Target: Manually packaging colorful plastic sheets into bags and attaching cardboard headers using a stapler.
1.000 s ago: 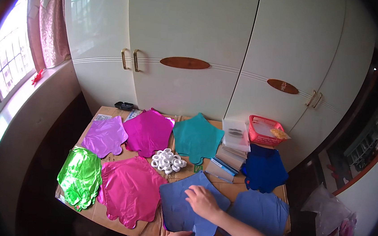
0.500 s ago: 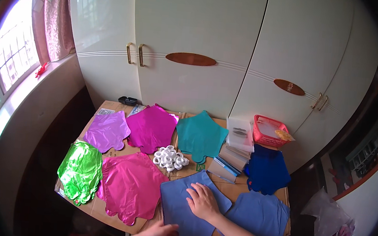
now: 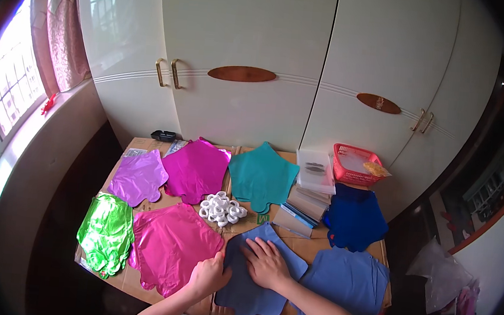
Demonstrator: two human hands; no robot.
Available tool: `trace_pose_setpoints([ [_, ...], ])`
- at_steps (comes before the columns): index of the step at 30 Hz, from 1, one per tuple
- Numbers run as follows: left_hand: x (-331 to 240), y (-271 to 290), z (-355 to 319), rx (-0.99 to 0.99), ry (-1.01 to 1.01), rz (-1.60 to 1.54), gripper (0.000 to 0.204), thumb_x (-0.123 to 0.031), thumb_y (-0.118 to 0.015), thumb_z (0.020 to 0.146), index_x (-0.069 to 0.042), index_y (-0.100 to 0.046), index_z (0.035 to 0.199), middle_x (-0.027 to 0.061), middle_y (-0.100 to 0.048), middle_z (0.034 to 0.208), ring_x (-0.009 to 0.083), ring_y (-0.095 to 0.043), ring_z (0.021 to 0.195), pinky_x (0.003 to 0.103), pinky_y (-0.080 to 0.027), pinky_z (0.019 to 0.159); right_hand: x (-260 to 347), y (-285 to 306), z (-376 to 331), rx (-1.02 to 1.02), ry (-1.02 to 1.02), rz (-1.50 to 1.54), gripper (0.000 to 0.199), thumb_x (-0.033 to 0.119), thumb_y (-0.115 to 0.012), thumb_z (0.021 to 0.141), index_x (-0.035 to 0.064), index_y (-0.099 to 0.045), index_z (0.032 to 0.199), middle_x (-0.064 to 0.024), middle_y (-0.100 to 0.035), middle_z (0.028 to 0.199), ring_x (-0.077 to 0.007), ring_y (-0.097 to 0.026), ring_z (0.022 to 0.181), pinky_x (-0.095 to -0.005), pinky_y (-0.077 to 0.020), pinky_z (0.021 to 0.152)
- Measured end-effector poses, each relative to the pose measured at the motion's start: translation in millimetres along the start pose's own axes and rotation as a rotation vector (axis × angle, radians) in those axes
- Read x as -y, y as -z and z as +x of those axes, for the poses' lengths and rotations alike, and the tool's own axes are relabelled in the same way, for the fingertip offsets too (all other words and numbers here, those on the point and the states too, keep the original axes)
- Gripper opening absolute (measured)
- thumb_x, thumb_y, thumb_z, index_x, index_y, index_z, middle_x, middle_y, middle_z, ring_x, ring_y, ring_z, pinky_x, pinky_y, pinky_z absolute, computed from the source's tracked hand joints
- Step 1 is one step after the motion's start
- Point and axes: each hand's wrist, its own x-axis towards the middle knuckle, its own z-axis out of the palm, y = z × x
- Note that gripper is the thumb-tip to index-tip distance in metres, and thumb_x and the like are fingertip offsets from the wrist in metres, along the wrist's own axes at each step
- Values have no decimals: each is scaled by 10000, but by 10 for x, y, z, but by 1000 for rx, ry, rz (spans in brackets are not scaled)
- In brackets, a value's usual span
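Note:
A flat blue star-shaped foil balloon (image 3: 251, 301) lies at the front middle of the cardboard-covered table. My right hand (image 3: 267, 266) rests palm down on its upper part, fingers stretched and spread. At the balloon's left edge, my left hand (image 3: 208, 275) is closed, thumb and curled fingers pinching that edge. A flat pink star balloon (image 3: 172, 246) lies just left of this hand. Right of my right forearm, more blue foil balloons (image 3: 346, 283) are stacked, partly under the arm.
White rings (image 3: 221, 209) are heaped mid-table. Behind lie lilac (image 3: 138, 177), magenta (image 3: 195, 170) and teal (image 3: 263, 176) balloons; green ones (image 3: 106, 232) lie at left, dark blue (image 3: 356, 217) at right. Flat packs (image 3: 297, 218) and a red basket (image 3: 355, 178) stand back right.
My left hand has moved up and forward from the table's front edge to the blue balloon's left edge and closed there. My right hand stays spread on the balloon.

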Motion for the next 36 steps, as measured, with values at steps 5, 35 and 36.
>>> trace_pose_setpoints([
  [5,-124,-123,62,59,-128,-114,242,-225,-574,767,2,-539,845,232,-610,693,411,-625,696,492,-505,651,-64,-80,-33,9,25,-38,438,260,-564,818,118,-550,1232,-85,-476,1334,-271,-395,1274,-459,-292,1063],
  [35,105,204,359,149,-706,169,479,-347,-683,789,-116,-569,1192,87,-548,1223,280,-476,1186,397,-408,952,-271,-123,-1,-250,-61,373,153,134,-642,788,-3,-574,773,-126,-561,907,-306,-539,900,-394,-431,828],
  [36,142,231,400,125,-749,200,556,-391,-673,793,-128,-535,1262,90,-508,1305,286,-430,1253,411,-376,993,-272,-124,2,-258,-64,373,148,127,-644,780,-3,-575,767,-125,-557,907,-305,-535,901,-393,-428,830],
])
